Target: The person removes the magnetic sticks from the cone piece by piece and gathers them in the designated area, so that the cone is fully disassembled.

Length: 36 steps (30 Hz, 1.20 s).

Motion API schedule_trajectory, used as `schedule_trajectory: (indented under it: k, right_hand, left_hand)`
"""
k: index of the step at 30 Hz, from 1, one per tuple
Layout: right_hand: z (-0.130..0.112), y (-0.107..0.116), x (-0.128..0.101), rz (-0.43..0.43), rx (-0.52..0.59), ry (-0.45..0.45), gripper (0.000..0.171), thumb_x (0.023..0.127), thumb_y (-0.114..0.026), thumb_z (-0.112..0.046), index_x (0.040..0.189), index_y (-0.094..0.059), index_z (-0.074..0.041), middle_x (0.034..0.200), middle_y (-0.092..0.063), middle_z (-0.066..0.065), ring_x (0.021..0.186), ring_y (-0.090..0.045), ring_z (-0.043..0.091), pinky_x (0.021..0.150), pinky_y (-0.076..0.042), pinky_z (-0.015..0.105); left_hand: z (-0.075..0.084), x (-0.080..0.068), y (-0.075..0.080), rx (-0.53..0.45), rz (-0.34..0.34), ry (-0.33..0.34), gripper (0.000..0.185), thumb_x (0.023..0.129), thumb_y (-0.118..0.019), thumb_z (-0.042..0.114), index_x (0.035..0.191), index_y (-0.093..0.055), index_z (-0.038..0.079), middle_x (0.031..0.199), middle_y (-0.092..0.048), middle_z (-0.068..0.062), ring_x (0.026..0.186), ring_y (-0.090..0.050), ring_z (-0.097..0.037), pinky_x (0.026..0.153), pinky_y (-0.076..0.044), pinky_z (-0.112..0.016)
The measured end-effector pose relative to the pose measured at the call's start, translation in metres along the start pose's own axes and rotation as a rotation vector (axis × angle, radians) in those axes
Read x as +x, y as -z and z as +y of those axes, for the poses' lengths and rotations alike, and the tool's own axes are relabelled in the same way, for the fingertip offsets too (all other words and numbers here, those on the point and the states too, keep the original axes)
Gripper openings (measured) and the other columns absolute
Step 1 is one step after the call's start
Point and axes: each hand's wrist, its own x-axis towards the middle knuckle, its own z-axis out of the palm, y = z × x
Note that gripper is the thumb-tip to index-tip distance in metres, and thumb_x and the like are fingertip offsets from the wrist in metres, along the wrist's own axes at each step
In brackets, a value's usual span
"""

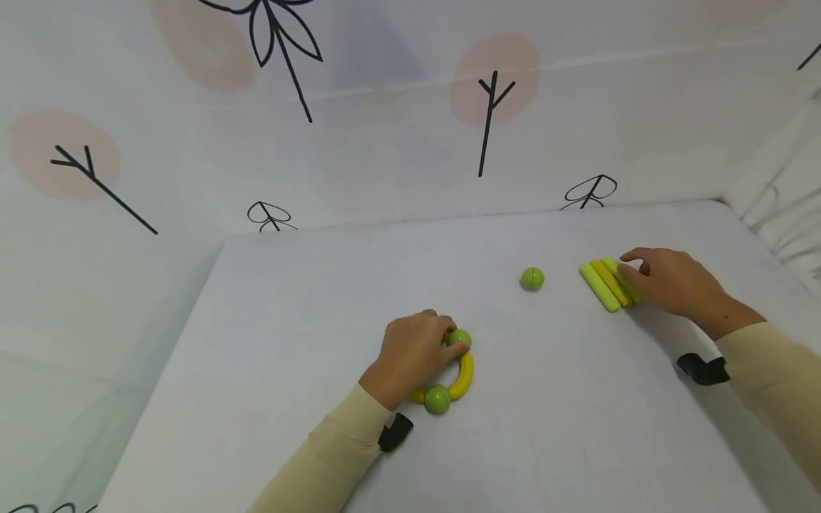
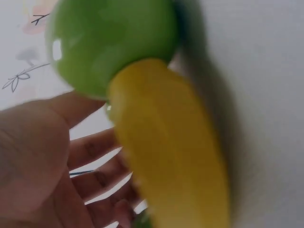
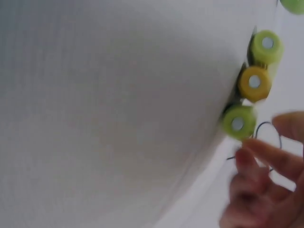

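Observation:
My left hand (image 1: 413, 353) pinches a green ball (image 1: 460, 338) between thumb and fingers. That ball belongs to a ring with curved yellow rods (image 1: 465, 374) and a nearer green ball (image 1: 437, 399); the hand hides the ring's left side. Up close in the left wrist view, a green ball (image 2: 114, 42) meets the end of a yellow rod (image 2: 171, 147). On the right, my right hand (image 1: 673, 281) is at a row of straight rods, its fingertips touching the outer light green rod (image 3: 239, 122). A yellow rod (image 1: 611, 283) and another light green rod (image 1: 600, 288) lie alongside.
A loose green ball (image 1: 532, 278) sits on the white table (image 1: 308, 299), left of the straight rods. Round silvery discs show on the rod ends in the right wrist view. A white patterned curtain (image 1: 398, 142) hangs behind the table.

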Motion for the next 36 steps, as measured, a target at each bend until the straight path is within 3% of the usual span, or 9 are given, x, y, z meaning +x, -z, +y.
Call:
schedule_trajectory:
  k: [5,9,13,15,19,24,29,36]
  right_hand:
    - [-0.036,-0.004,-0.013,0.191,0.03,0.077,0.04,0.103,-0.048,-0.03,0.122,-0.062,0.002,0.086,-0.056,0.016,0.066,-0.048,0.025,0.051,-0.037,0.033]
    - [-0.08,-0.011,-0.025,0.336,0.06,0.235,0.028,0.1,-0.056,-0.024,0.114,-0.069,-0.003,0.083,-0.057,0.01,0.064,-0.046,0.019,0.051,-0.035,0.029]
    - [-0.123,-0.023,-0.033,0.384,0.088,0.366,0.018,0.097,-0.063,-0.018,0.107,-0.073,-0.006,0.079,-0.059,0.005,0.064,-0.047,0.015,0.052,-0.038,0.025]
    - [-0.141,-0.031,-0.037,0.35,0.106,0.393,0.017,0.096,-0.065,-0.017,0.106,-0.073,-0.008,0.079,-0.061,0.003,0.065,-0.049,0.014,0.054,-0.04,0.025]
    - [-0.174,-0.048,-0.042,0.184,0.149,0.4,0.022,0.096,-0.066,-0.022,0.114,-0.071,-0.01,0.087,-0.063,0.003,0.067,-0.051,0.013,0.056,-0.044,0.024]
    - [-0.198,-0.066,-0.043,-0.013,0.21,0.417,0.031,0.096,-0.066,-0.028,0.123,-0.067,-0.012,0.096,-0.063,0.004,0.068,-0.052,0.011,0.061,-0.046,0.024]
    - [-0.2,-0.077,-0.045,-0.13,0.24,0.414,0.036,0.094,-0.069,-0.034,0.123,-0.066,-0.013,0.095,-0.062,0.001,0.072,-0.053,0.01,0.065,-0.047,0.025]
    - [-0.191,-0.081,-0.044,-0.188,0.277,0.446,0.042,0.091,-0.073,-0.038,0.121,-0.065,-0.01,0.079,-0.06,-0.007,0.07,-0.051,0.008,0.063,-0.045,0.024]
  left_hand:
    - [-0.008,0.0,0.016,-0.061,0.014,0.035,0.036,0.094,-0.068,0.043,0.121,-0.071,0.021,0.09,-0.068,0.005,0.069,-0.058,-0.009,0.056,-0.043,-0.021]
    - [-0.023,0.0,0.031,-0.092,0.033,0.092,0.03,0.096,-0.065,0.039,0.118,-0.071,0.02,0.091,-0.067,0.002,0.066,-0.055,-0.012,0.055,-0.044,-0.023]
    - [-0.04,0.0,0.038,-0.078,-0.026,0.153,0.031,0.096,-0.063,0.044,0.116,-0.07,0.02,0.098,-0.067,0.0,0.072,-0.057,-0.014,0.059,-0.046,-0.027]
    - [-0.048,-0.002,0.038,-0.067,-0.101,0.185,0.035,0.094,-0.064,0.048,0.116,-0.069,0.021,0.1,-0.067,0.0,0.076,-0.058,-0.015,0.061,-0.047,-0.029]
    - [-0.057,-0.003,0.037,-0.067,-0.255,0.228,0.042,0.089,-0.068,0.052,0.116,-0.066,0.02,0.097,-0.066,0.001,0.077,-0.056,-0.016,0.064,-0.045,-0.031]
    - [-0.057,-0.001,0.033,-0.139,-0.36,0.217,0.041,0.086,-0.073,0.048,0.114,-0.063,0.02,0.09,-0.062,0.002,0.077,-0.055,-0.017,0.065,-0.043,-0.032]
    - [-0.054,0.003,0.027,-0.189,-0.375,0.148,0.033,0.087,-0.075,0.037,0.11,-0.062,0.018,0.09,-0.061,0.001,0.078,-0.054,-0.017,0.067,-0.045,-0.031]
    - [-0.048,0.008,0.02,-0.189,-0.325,0.096,0.025,0.092,-0.071,0.031,0.11,-0.062,0.016,0.098,-0.063,0.001,0.081,-0.054,-0.016,0.072,-0.046,-0.03]
